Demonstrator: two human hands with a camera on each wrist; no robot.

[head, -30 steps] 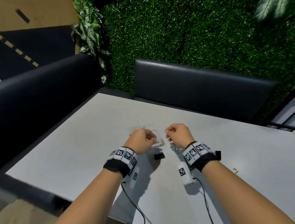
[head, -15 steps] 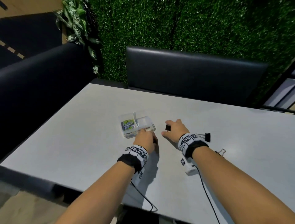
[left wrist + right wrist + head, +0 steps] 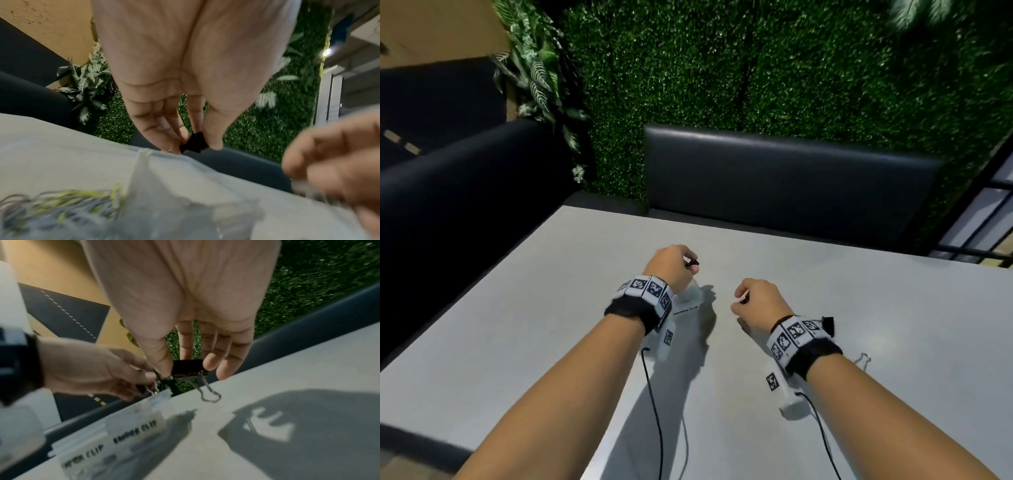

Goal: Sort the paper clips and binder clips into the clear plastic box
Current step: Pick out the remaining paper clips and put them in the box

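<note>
The clear plastic box sits on the grey table, mostly hidden under my left wrist. Its labels read "paper clip" and "binder clip" in the right wrist view. Coloured paper clips lie in its left compartment. My left hand pinches a small black binder clip just above the box's far edge. To the right of the box, my right hand pinches a larger black binder clip by its body, above the table. That clip's wire handles hang down.
Another black binder clip lies on the table just behind my right wrist, and a silver wire clip lies further right. Dark bench backs border the table's far and left sides. Cables trail from both wrists.
Half a second ago my left hand rested by the box and my right reached a clip on the table. Now each hand is lifted, pinching a black binder clip, the left over the box.
</note>
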